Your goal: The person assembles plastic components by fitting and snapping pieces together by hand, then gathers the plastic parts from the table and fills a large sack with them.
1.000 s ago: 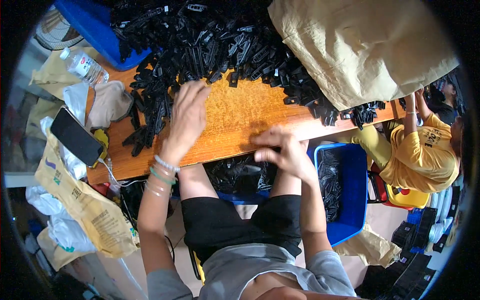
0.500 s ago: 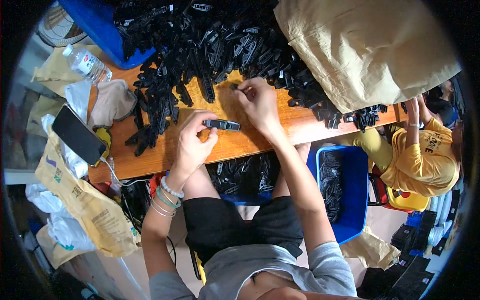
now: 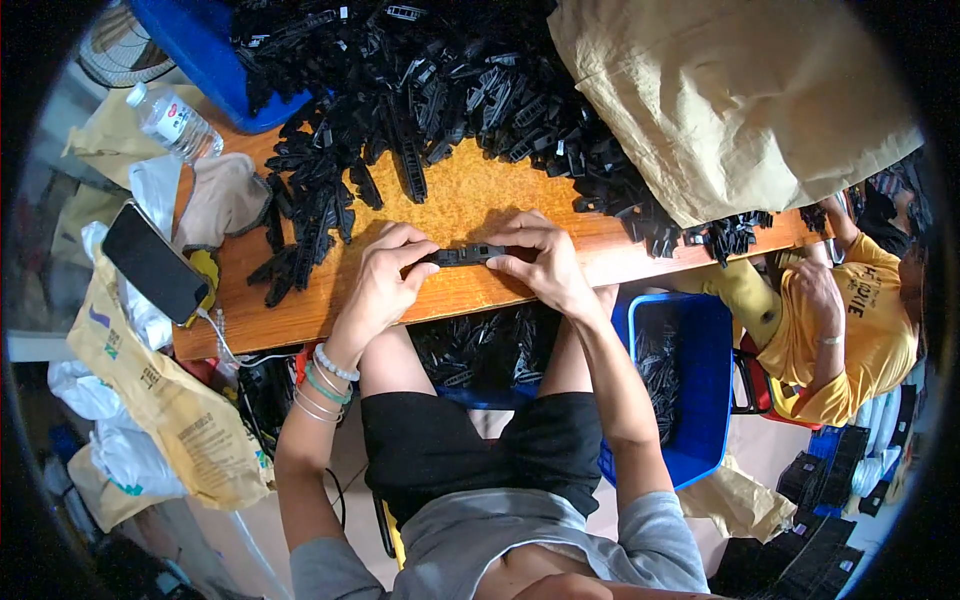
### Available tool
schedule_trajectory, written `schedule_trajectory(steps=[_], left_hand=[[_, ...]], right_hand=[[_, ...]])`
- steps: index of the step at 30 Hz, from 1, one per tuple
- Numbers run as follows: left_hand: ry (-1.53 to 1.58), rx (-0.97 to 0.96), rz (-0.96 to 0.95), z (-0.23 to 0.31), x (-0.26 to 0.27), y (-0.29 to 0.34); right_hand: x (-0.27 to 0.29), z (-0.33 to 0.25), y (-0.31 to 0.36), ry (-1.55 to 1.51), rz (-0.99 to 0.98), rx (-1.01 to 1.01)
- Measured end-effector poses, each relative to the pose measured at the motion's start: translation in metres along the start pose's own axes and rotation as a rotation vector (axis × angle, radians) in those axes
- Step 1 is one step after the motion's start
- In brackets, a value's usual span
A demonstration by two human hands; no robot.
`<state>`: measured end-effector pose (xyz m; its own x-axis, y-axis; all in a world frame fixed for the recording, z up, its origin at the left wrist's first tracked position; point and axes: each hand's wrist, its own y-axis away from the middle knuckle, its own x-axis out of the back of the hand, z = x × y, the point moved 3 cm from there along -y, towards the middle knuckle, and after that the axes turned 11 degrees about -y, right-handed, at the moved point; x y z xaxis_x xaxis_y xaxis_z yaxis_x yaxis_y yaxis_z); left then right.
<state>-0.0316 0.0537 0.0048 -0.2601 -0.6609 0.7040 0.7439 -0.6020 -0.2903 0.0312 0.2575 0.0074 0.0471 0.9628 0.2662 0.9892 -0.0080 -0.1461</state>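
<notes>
A small, long black plastic part (image 3: pixel 464 256) is held level between my two hands, just above the front of the wooden table (image 3: pixel 480 205). Thumb and fingers of my left hand (image 3: pixel 391 268) pinch its left end. My right hand (image 3: pixel 541 262) grips the right end the same way. My fingertips cover both ends, so I cannot tell how many pieces it is made of. Beyond my hands a large heap of black plastic parts (image 3: pixel 430 95) spreads over the back of the table, with one long part (image 3: pixel 408 165) jutting toward me.
A phone (image 3: pixel 155 262) on a cable, a cloth glove (image 3: pixel 226 198) and a water bottle (image 3: pixel 175 122) lie at the left. Brown paper (image 3: pixel 740 110) covers the back right. A blue bin (image 3: pixel 700 430) with black parts stands right of my legs, near a person in yellow (image 3: pixel 850 320).
My right hand has come back from near the heap toward me and now grips the part's right end. The part has turned level. At the right, the other person's arm has moved.
</notes>
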Motion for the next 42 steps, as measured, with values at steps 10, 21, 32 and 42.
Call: schedule_trajectory(steps=[10, 21, 32, 42], left_hand=[[-0.002, -0.054, 0.003, 0.009, -0.003, -0.002], [-0.008, -0.072, -0.068, 0.015, -0.007, -0.005], [-0.797, -0.351, 0.161, -0.011, 0.022, -0.058], [-0.140, -0.184, 0.199, 0.016, 0.004, -0.023]], right_hand=[[-0.004, -0.007, 0.011, 0.122, 0.048, 0.125], [-0.012, -0.008, 0.016, 0.138, 0.060, 0.105], [0.017, -0.021, 0.035, 0.281, 0.001, 0.179], [0.054, 0.001, 0.021, 0.695, 0.485, 0.252]])
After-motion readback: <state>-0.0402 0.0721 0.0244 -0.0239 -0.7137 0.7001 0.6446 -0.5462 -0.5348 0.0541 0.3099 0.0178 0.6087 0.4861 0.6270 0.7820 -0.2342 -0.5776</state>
